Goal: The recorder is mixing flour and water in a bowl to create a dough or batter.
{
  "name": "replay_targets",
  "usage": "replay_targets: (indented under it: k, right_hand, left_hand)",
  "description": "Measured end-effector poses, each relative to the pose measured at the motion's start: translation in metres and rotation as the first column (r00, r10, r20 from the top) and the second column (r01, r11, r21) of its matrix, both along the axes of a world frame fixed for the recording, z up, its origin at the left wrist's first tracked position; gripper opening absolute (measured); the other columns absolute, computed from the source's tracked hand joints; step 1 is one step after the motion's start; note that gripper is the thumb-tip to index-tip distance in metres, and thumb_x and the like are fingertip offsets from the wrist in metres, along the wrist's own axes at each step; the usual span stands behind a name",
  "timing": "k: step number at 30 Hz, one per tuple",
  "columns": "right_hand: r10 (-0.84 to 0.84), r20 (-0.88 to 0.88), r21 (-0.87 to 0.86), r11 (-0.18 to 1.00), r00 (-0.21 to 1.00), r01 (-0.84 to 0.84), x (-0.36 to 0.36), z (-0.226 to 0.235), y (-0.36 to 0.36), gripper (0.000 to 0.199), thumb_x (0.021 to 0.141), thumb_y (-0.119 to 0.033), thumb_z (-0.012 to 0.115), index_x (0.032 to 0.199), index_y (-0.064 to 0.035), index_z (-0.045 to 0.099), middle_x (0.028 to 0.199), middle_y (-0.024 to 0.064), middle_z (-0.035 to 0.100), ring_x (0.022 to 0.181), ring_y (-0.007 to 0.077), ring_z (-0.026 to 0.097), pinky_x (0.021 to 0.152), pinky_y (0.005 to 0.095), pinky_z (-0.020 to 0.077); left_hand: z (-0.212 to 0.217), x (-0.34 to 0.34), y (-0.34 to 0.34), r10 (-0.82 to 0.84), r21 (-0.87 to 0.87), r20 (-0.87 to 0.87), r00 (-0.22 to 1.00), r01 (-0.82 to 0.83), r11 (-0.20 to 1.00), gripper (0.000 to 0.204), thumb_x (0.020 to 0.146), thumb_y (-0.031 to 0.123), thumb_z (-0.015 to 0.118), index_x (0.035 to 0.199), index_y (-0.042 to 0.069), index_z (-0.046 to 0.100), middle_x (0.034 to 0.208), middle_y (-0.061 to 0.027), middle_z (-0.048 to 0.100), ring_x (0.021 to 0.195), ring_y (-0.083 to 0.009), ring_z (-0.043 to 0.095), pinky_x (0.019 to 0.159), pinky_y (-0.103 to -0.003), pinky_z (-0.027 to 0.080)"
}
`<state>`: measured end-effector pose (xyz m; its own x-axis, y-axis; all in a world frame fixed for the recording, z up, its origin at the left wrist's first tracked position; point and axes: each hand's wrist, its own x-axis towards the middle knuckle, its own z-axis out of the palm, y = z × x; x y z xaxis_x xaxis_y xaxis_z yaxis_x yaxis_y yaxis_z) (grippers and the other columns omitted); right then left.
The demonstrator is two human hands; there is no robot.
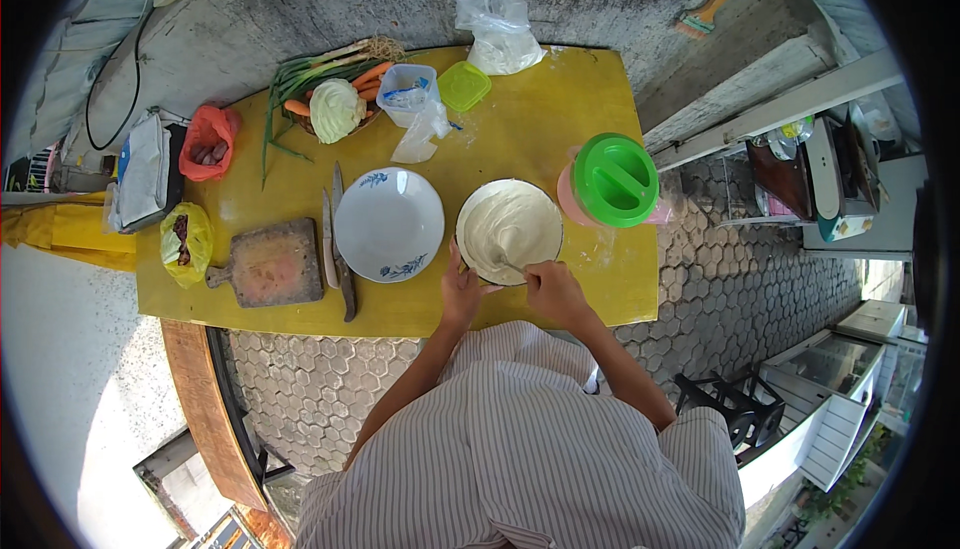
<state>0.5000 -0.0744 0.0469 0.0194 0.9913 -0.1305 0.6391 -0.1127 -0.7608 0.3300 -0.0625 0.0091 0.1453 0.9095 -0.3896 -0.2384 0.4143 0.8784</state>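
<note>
A round bowl [463, 211] with a dark rim stands near the table's front edge, filled with a pale, thick batter [515, 211]. My left hand [462, 291] grips the bowl's near left side. In my right hand [555, 292] is the handle of a spoon [508, 264], whose lower end sits in the batter. Left of the bowl rests a white plate [390, 224] with blue flower patterns. Right of it is a pink pitcher [570, 199] with a green lid [616, 181].
Two knives [343, 249] lie between the plate and a wooden cutting board [275, 264]. Cabbage [337, 110], carrots and green onions fill a basket behind. A plastic container [407, 84], green lid [464, 86] and bag of white powder [503, 39] stand along the yellow table's [545, 114] back.
</note>
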Motion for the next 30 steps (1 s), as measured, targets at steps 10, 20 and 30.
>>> replay_targets:
  k: [10,20,30]
  right_hand:
    - [0.013,0.247,0.018,1.000,0.969,-0.018,-0.019,-0.016,0.010,0.012,0.082,-0.013,0.053,0.083,-0.0035,0.060,0.065,0.0225,0.059,0.062,0.0406,0.059,0.057,0.0488,0.0478]
    - [-0.244,0.185,0.428,0.892,0.952,0.145,-0.019,0.036,0.033,0.012,0.083,-0.005,0.053,0.088,-0.0022,0.064,0.065,0.0155,0.059,0.060,0.0315,0.060,0.059,0.0389,0.0489]
    - [0.594,0.172,0.516,0.625,0.785,-0.586,-0.285,0.106,0.032,0.038,0.085,-0.034,0.051,0.115,-0.0122,0.060,0.140,0.0158,0.036,0.129,0.0275,0.035,0.103,0.0482,0.0263]
  left_hand:
    - [-0.009,-0.012,-0.004,0.006,-0.001,0.093,0.996,-0.006,1.000,0.066,0.086,-0.010,0.038,0.144,0.006,0.009,0.147,-0.0150,0.015,0.115,-0.0231,0.049,0.084,-0.038,0.054]
    - [0.020,-0.107,-0.010,0.067,-0.133,-0.089,0.994,-0.079,0.988,0.042,0.085,0.005,0.061,0.121,-0.010,0.045,0.092,-0.0153,0.064,0.081,-0.0185,0.065,0.073,-0.029,0.056]
    - [0.098,-0.189,0.039,-0.195,-0.253,0.556,0.808,0.388,0.886,0.061,0.094,0.049,0.034,0.140,0.010,0.029,0.140,-0.0117,0.036,0.124,-0.0204,0.039,0.100,-0.040,0.035]
